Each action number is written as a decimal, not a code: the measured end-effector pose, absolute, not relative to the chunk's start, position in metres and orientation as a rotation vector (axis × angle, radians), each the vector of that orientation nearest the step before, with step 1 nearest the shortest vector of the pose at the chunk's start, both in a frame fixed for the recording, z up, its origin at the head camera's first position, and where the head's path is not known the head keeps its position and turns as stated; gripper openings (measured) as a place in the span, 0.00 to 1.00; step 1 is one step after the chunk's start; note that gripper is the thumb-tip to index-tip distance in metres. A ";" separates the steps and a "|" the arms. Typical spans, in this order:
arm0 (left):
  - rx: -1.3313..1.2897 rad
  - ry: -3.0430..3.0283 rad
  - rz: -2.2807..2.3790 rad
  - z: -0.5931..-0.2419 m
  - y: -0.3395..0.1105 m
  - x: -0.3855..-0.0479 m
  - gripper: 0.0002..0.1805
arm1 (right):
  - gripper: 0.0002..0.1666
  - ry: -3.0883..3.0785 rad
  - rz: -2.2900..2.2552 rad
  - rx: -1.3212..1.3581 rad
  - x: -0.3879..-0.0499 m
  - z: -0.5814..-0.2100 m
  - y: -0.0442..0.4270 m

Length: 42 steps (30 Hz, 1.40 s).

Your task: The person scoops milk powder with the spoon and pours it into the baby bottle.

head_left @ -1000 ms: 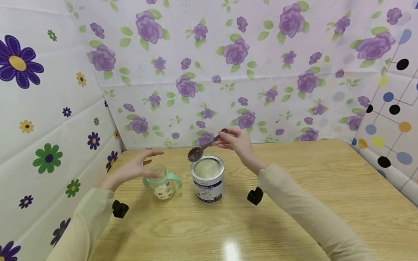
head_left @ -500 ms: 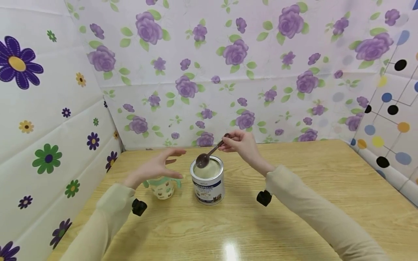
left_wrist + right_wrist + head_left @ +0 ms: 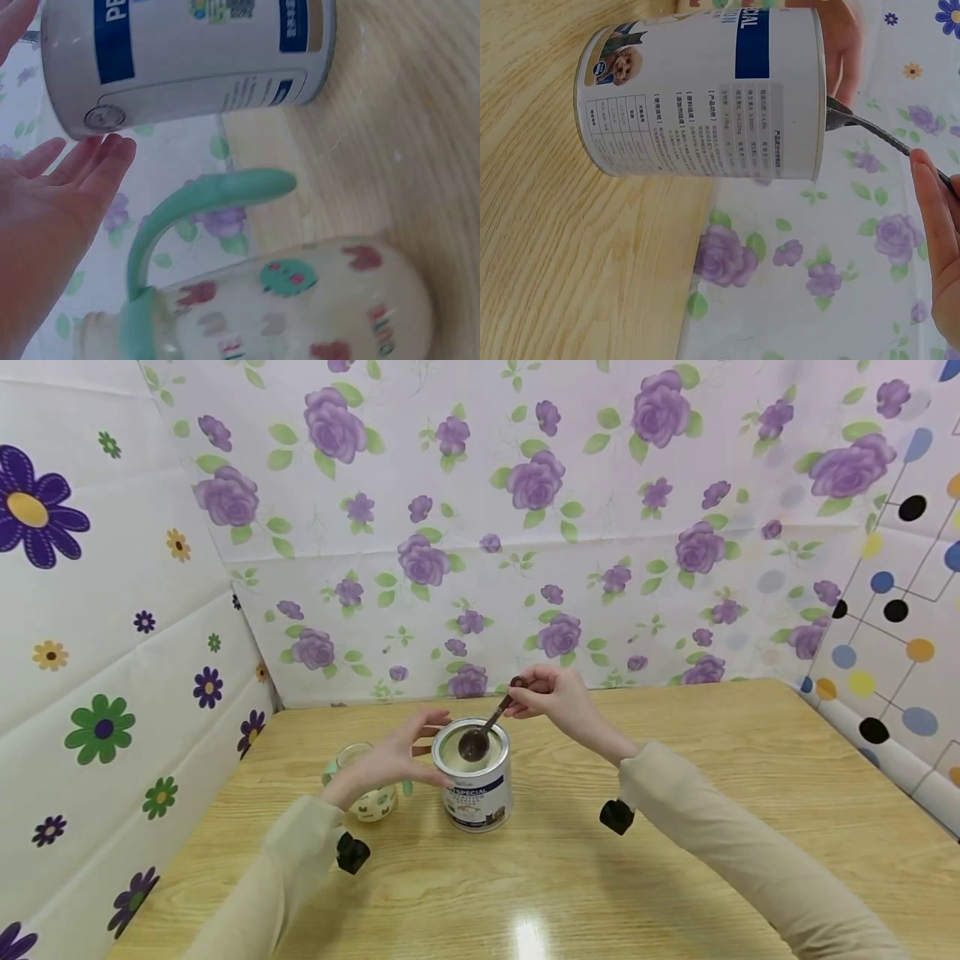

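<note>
A white tin (image 3: 474, 806) with a blue label band stands on the table, its top uncovered and something pale inside. My right hand (image 3: 555, 702) pinches the handle of a dark brown spoon (image 3: 474, 745). The spoon's bowl dips into the tin's mouth, partly hidden by the rim in the right wrist view. At the tin's left side is my left hand (image 3: 397, 760), thumb and fingers spread about its upper part; whether they press on it is unclear. Behind that hand stands a clear baby bottle (image 3: 300, 307) with green handles (image 3: 217, 191), partly covered in the head view.
The wooden table (image 3: 637, 860) reaches out to the right and in front of the tin. Flower-printed sheets (image 3: 480, 527) hang behind it and on the left, with a dotted sheet (image 3: 885, 652) on the right.
My left hand has moved right, from beside the bottle to the tin. The spoon's bowl has come right and down from the tin's left edge into its mouth.
</note>
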<state>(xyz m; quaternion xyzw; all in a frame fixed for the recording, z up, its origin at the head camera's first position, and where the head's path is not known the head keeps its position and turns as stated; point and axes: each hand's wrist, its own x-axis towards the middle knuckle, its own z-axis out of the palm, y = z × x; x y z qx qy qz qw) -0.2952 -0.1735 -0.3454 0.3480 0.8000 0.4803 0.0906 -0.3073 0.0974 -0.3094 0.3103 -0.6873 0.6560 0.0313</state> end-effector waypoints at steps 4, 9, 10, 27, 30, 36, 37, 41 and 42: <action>0.992 2.409 1.458 -0.354 -0.168 -0.296 0.54 | 0.08 -2.120 2.001 0.966 -0.307 -0.309 0.099; 0.967 2.420 1.491 -0.359 -0.163 -0.298 0.56 | 0.09 -2.163 1.955 0.976 -0.306 -0.306 0.098; 0.967 2.418 1.496 -0.360 -0.162 -0.298 0.56 | 0.09 -2.166 1.951 0.981 -0.306 -0.305 0.098; 0.982 2.403 1.498 -0.370 -0.160 -0.302 0.49 | 0.08 -2.233 1.671 1.128 -0.290 -0.283 0.090; 0.973 2.398 1.489 -0.368 -0.160 -0.302 0.49 | 0.07 -2.211 1.574 1.194 -0.300 -0.286 0.089; 0.950 2.358 1.488 -0.353 -0.158 -0.293 0.49 | 0.07 -2.193 1.351 1.322 -0.312 -0.285 0.085; 0.941 2.354 1.486 -0.349 -0.157 -0.291 0.49 | 0.06 -2.204 1.311 1.342 -0.312 -0.284 0.084; 0.907 2.361 1.470 -0.339 -0.154 -0.283 0.49 | 0.05 -2.268 1.196 1.388 -0.311 -0.278 0.081; 0.904 2.363 1.464 -0.338 -0.154 -0.282 0.49 | 0.05 -2.284 1.160 1.392 -0.311 -0.277 0.081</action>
